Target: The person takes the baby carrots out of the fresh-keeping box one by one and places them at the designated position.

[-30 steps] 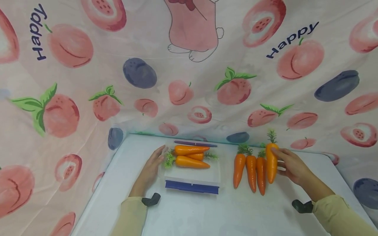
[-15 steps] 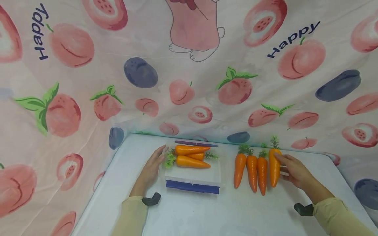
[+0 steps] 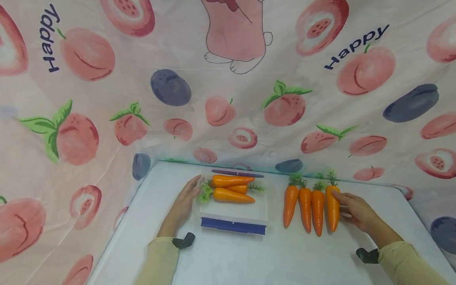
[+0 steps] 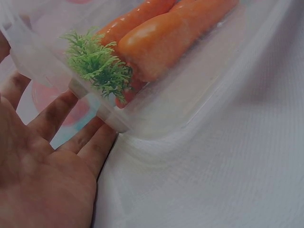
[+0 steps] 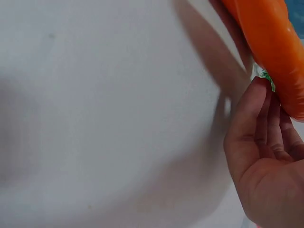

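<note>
A clear plastic box [image 3: 249,211] holds several orange carrots [image 3: 234,195] with green tops. My left hand [image 3: 183,202] is at the box's left end, its fingers extended against the side wall; in the left wrist view those fingers [image 4: 90,137] lie along the wall beside a carrot's leafy top [image 4: 97,66]. At the right, my right hand [image 3: 356,208] holds a carrot [image 3: 333,209] between thumb and fingers, tip toward me. This carrot [image 5: 268,42] stands over its shadow in the right wrist view, where the thumb is hidden.
Three more carrots [image 3: 305,209] lie side by side just left of the held one. Blue flaps stand out at the box's front [image 3: 233,226] and back. Behind the white table [image 3: 285,261] hangs a fruit-print cloth [image 3: 213,79].
My right hand has carried its carrot right and toward me, lowering it beside the row's right end. The left hand and the box stay put.
</note>
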A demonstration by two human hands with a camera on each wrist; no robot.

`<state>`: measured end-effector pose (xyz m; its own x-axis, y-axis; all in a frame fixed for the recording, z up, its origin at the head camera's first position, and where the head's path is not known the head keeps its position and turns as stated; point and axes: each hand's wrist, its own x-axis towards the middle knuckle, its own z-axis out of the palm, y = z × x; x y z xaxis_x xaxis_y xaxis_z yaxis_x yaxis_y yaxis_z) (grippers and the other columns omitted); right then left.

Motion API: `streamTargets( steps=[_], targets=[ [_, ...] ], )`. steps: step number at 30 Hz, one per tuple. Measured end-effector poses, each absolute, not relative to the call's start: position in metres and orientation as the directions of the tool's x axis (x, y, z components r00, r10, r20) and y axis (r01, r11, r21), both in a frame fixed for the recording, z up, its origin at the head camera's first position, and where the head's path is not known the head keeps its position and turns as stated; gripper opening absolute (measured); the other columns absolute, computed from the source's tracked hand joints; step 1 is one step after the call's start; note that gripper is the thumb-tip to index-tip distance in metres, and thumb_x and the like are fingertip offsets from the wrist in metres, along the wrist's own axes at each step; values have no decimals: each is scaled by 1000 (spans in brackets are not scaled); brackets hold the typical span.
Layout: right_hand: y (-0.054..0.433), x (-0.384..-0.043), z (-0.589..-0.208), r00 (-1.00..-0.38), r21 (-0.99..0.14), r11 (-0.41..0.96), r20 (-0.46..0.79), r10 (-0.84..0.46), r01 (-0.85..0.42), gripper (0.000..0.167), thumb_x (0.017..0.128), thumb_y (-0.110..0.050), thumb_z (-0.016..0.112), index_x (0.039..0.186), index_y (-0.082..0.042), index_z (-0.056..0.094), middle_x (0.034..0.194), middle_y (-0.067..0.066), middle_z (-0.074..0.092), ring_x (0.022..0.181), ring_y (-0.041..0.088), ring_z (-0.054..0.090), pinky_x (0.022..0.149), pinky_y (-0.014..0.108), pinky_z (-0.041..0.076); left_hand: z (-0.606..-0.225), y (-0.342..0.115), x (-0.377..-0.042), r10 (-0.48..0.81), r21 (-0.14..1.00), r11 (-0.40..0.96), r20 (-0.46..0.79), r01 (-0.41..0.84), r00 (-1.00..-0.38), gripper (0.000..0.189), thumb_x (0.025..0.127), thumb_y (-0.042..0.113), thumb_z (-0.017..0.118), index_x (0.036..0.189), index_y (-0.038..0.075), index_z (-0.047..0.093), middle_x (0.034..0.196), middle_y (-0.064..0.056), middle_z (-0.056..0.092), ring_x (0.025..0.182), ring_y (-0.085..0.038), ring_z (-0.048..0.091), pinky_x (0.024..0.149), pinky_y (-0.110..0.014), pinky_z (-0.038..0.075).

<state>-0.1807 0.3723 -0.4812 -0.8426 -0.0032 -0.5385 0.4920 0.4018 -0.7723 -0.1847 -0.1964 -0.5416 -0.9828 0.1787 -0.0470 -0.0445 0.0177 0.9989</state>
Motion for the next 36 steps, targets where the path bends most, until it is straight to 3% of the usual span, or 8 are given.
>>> streamTargets(
  steps=[5, 13, 23, 29, 36],
  targets=[
    [376, -183, -483, -834, -743, 446, -552, 13, 499, 101, 98, -68, 47, 156, 10, 17, 154, 34, 33, 129, 40, 52, 108, 53, 51, -541, -196, -185, 169, 999, 23, -46, -43, -984, 50, 109, 33, 45, 158, 29, 35, 172, -3, 20, 161, -27, 8, 130, -55, 4],
    [383, -188, -488, -822, -706, 493, -568, 36, 509, 96, 98, -67, 50, 153, 7, 24, 147, 31, 41, 128, 41, 46, 105, 59, 50, -542, -195, -185, 173, 999, -2, -48, -49, -984, 50, 110, 28, 43, 159, 28, 34, 172, -3, 20, 161, -27, 7, 130, -55, 3],
    [383, -191, -488, -809, -701, 499, -588, 1, 510, 91, 99, -63, 52, 150, 8, 29, 123, 11, 55, 114, 30, 48, 89, 34, 54, -542, -196, -185, 175, 999, 1, -52, -52, -983, 51, 109, 30, 44, 159, 26, 34, 171, -4, 21, 161, -28, 7, 130, -56, 3],
    [380, -190, -486, -807, -692, 510, -590, 7, 510, 88, 99, -62, 54, 147, 9, 33, 110, 7, 56, 105, 27, 49, 82, 31, 52, -543, -196, -186, 172, 998, 13, -57, -56, -983, 51, 109, 32, 44, 159, 27, 34, 171, -2, 22, 161, -27, 8, 130, -56, 4],
    [381, -191, -487, -805, -685, 524, -593, 1, 506, 84, 99, -61, 54, 144, 8, 37, 109, 6, 58, 104, 26, 50, 82, 31, 53, -541, -195, -185, 167, 999, 5, -49, -48, -985, 51, 109, 31, 45, 159, 27, 35, 171, -2, 23, 161, -26, 9, 130, -55, 4]
  ],
)
